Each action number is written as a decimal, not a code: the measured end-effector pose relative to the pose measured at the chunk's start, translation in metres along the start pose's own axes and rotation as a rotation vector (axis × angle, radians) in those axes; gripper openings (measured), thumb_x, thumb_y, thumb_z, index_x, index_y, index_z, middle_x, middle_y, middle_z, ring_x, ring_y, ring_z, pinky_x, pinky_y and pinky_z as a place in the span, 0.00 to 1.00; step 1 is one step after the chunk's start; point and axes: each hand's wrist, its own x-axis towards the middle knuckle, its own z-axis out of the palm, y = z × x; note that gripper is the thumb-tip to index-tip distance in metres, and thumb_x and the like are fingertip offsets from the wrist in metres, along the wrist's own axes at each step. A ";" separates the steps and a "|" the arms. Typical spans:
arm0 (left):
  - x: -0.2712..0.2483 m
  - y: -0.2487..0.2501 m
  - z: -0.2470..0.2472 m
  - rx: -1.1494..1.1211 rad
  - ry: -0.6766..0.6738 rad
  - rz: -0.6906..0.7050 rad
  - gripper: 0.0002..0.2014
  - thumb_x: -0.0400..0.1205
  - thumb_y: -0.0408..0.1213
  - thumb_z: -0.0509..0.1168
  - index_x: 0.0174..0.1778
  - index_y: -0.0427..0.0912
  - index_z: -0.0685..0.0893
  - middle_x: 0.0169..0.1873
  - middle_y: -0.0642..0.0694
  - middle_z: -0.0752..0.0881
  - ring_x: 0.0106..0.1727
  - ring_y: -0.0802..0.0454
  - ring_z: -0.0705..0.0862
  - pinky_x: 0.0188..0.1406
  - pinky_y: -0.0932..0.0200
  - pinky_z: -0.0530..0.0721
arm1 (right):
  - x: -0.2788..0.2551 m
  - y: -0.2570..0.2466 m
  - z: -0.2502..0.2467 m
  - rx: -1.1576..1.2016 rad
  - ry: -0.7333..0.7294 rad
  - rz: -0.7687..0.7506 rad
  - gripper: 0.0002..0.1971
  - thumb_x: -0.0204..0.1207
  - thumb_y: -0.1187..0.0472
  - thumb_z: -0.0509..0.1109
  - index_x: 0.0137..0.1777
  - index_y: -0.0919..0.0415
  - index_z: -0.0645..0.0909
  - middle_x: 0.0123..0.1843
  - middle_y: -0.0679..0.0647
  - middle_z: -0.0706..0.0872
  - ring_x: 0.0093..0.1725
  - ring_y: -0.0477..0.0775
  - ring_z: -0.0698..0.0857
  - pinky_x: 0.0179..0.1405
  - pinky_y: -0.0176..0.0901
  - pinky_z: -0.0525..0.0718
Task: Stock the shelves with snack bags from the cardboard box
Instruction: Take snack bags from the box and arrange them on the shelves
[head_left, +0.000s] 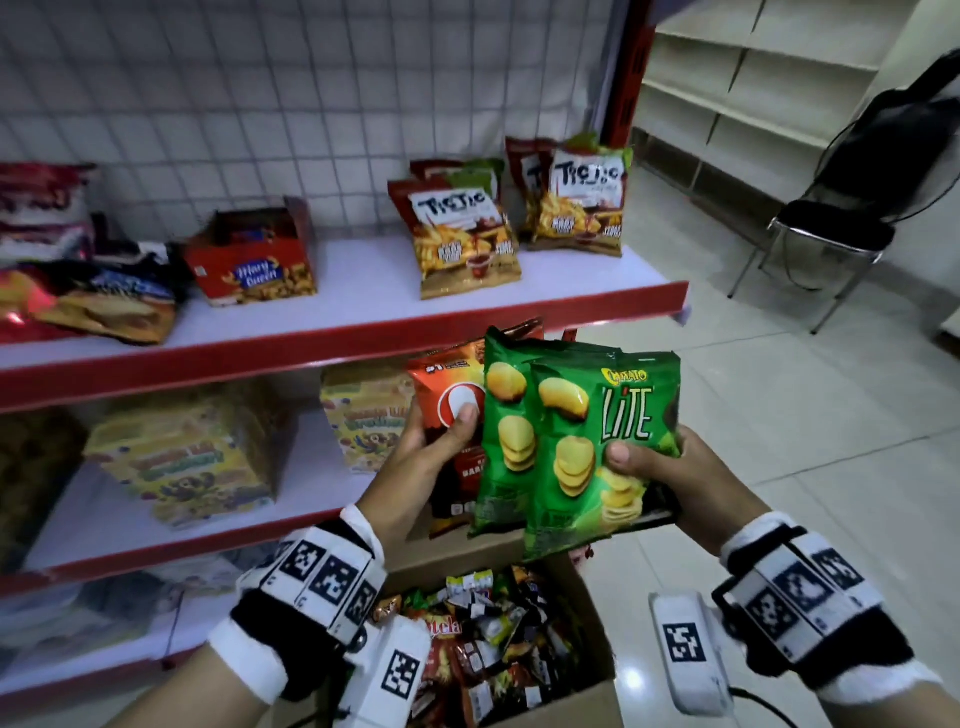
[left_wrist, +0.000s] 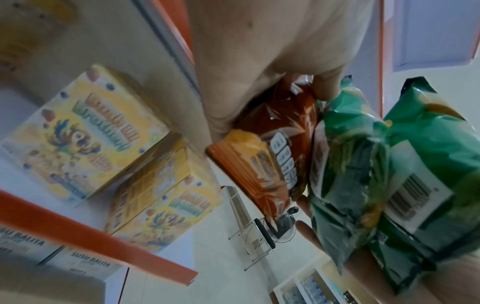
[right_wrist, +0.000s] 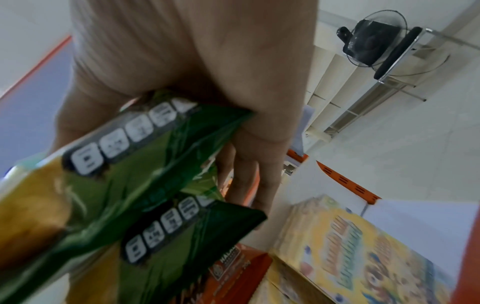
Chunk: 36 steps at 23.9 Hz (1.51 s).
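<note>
Above the open cardboard box (head_left: 597, 686) full of snack bags, both hands hold bags upright in front of the shelves. My left hand (head_left: 447, 431) grips a red-orange snack bag (head_left: 449, 387), thumb pressed on its front; the same bag (left_wrist: 275, 148) shows in the left wrist view. In my right hand (head_left: 654, 460) are two overlapping green Chitato Lite bags (head_left: 597, 441), its thumb on the front one and its fingers behind. Those green bags (right_wrist: 155, 154) fill the right wrist view. The red bag touches the green pair's left edge.
The upper shelf (head_left: 363, 291) carries upright Tic Tic bags (head_left: 462, 244), a red biscuit box (head_left: 254, 265) and loose bags at the left. Yellow cereal boxes (head_left: 182, 457) stand on the lower shelf. To the right, on the tiled floor, are a chair with a fan (head_left: 836, 223) and bare cream shelving.
</note>
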 end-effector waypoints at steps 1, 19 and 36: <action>-0.006 0.026 0.009 0.002 -0.001 0.014 0.34 0.71 0.54 0.71 0.74 0.55 0.71 0.66 0.47 0.83 0.67 0.46 0.82 0.70 0.38 0.76 | -0.004 -0.027 0.005 0.004 -0.008 -0.003 0.25 0.49 0.50 0.86 0.48 0.52 0.90 0.48 0.57 0.92 0.45 0.57 0.92 0.39 0.44 0.88; -0.054 0.353 0.079 0.087 -0.013 0.367 0.34 0.69 0.57 0.72 0.71 0.56 0.72 0.64 0.48 0.85 0.65 0.48 0.84 0.66 0.44 0.80 | -0.015 -0.345 0.106 -0.126 -0.131 -0.318 0.29 0.45 0.44 0.88 0.49 0.51 0.90 0.49 0.56 0.92 0.46 0.56 0.92 0.40 0.42 0.88; -0.031 0.568 -0.168 0.394 0.231 0.560 0.18 0.78 0.51 0.66 0.59 0.46 0.76 0.50 0.50 0.88 0.44 0.57 0.90 0.39 0.65 0.88 | 0.158 -0.385 0.334 -0.030 -0.053 -0.461 0.20 0.62 0.60 0.74 0.56 0.64 0.85 0.52 0.63 0.91 0.48 0.62 0.91 0.42 0.50 0.90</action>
